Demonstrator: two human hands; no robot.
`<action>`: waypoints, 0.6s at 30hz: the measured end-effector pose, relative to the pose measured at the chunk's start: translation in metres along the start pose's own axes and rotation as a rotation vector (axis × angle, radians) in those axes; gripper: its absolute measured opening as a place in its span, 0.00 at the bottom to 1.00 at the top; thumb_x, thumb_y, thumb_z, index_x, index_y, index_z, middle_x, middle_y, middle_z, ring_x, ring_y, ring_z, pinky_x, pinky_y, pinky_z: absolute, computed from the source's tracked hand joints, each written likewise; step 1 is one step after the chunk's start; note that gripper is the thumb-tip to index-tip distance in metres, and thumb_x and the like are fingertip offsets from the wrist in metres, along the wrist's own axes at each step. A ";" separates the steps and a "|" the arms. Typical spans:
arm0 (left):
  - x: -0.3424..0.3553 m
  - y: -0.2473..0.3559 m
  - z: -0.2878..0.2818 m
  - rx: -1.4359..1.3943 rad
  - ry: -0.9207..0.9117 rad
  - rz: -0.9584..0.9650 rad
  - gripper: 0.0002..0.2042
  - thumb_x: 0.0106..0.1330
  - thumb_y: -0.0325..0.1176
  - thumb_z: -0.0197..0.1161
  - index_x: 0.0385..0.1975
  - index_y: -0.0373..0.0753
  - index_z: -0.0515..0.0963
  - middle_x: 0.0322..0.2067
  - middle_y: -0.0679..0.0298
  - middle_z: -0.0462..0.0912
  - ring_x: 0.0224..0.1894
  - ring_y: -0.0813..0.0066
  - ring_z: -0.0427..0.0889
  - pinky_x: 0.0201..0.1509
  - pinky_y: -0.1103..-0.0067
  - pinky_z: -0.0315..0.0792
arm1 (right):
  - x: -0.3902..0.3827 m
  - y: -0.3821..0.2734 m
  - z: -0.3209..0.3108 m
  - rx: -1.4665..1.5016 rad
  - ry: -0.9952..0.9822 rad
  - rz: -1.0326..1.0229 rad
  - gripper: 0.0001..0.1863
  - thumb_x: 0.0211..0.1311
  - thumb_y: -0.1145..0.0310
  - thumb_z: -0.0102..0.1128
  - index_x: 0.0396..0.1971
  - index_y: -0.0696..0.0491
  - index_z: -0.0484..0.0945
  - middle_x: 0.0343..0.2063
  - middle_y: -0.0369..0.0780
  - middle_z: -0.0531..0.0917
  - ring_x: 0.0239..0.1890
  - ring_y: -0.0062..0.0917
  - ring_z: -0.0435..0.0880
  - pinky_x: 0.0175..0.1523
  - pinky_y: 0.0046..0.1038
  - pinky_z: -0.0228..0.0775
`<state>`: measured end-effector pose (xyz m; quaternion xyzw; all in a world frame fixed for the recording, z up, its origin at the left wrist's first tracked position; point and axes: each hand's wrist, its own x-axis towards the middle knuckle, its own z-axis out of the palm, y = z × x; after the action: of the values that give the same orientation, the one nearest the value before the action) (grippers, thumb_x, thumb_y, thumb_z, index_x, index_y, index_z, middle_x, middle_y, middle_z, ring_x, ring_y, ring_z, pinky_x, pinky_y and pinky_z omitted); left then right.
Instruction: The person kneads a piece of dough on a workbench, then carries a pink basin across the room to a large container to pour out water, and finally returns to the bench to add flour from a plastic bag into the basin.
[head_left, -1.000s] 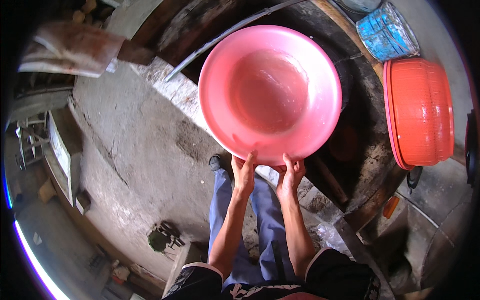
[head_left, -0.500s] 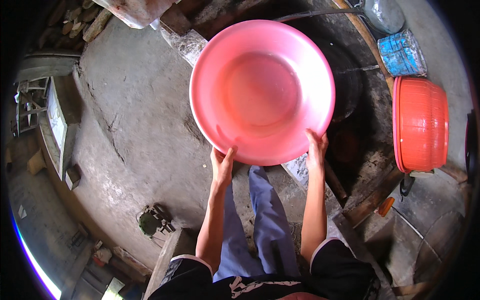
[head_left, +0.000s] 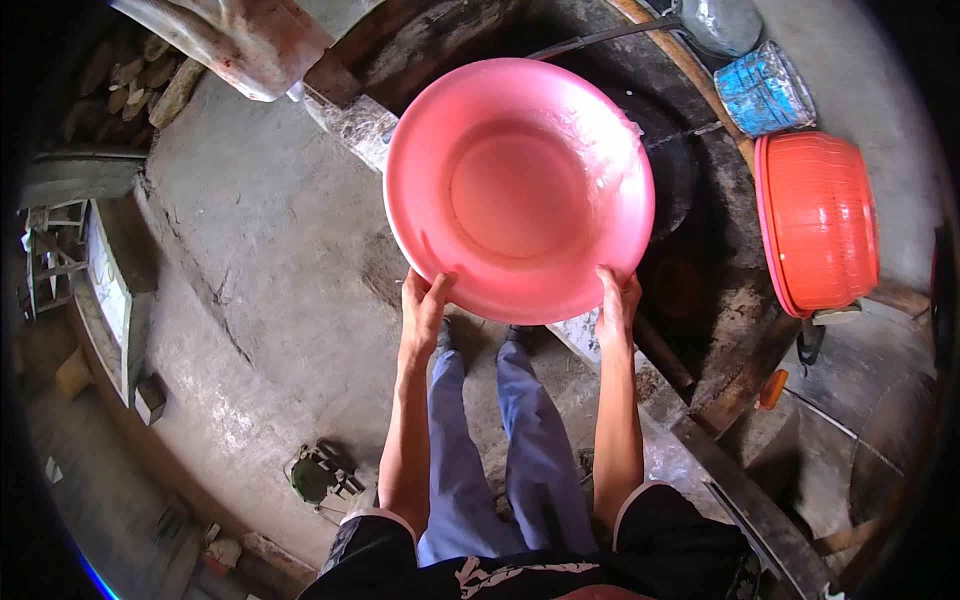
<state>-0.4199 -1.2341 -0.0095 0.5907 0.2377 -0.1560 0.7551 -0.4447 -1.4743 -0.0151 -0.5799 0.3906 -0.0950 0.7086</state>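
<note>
Together, left grip (head_left: 421,308), right grip (head_left: 617,306) pinching glossy round pink basin (head_left: 519,190), rough floor (head_left: 270,230)

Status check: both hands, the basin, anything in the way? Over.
Left hand, right hand: both in grip at the near rim. Pink basin held open side up. Nothing seen in the way; red tub apart, off to the right.

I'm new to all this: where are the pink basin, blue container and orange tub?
Pink basin (head_left: 418,190), head view: left side of its flared rim.
Blue container (head_left: 764,90), head view: its curved side.
Orange tub (head_left: 822,220), head view: its outer wall.
</note>
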 end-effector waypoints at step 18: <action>0.004 -0.006 0.031 0.004 -0.117 -0.052 0.17 0.56 0.31 0.54 0.43 0.32 0.64 0.36 0.61 0.73 0.36 0.77 0.72 0.38 0.79 0.68 | 0.003 -0.004 -0.030 -0.033 0.129 0.017 0.10 0.46 0.76 0.56 0.32 0.57 0.71 0.29 0.34 0.74 0.33 0.18 0.72 0.42 0.21 0.63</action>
<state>-0.4144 -1.2654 -0.0106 0.5755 0.2081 -0.2103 0.7624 -0.4616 -1.4997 -0.0135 -0.5810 0.4419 -0.1199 0.6729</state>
